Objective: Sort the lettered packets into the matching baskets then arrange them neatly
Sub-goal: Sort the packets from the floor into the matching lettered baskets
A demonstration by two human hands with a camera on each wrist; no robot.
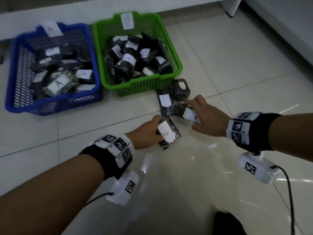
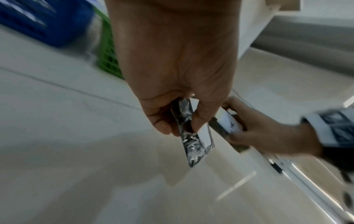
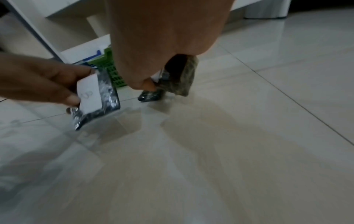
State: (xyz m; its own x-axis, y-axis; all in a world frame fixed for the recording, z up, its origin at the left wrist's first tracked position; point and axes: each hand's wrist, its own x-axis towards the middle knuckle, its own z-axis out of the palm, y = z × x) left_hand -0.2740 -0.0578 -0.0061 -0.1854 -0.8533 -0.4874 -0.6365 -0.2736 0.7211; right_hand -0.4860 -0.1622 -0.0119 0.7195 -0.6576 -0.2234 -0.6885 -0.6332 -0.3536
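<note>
Dark foil B packet [image 1: 168, 132] is pinched at frame centre by the left hand [image 1: 146, 134], lifted off the tiled floor [image 1: 186, 184]; the A packet [image 1: 183, 111] just to its right is gripped by the right hand [image 1: 209, 116]. At upper left, the blue basket [image 1: 94, 65] tagged A is seen filled with labelled packets, and the green basket [image 1: 171, 46] beside it likewise, two loose packets [image 1: 172, 97] lying at its lower right corner.

Floor [image 1: 220, 68] tiled, glossy, smooth, light reflected. Blue basket [image 1: 94, 53] and green basket [image 1: 169, 39] moulded in perforated plastic. Packets [image 1: 126, 65] wrapped in shiny crinkled film, matt white paper labels [image 1: 166, 131] stuck on. Wrist bands [image 1: 254, 131] made of black cloth.
</note>
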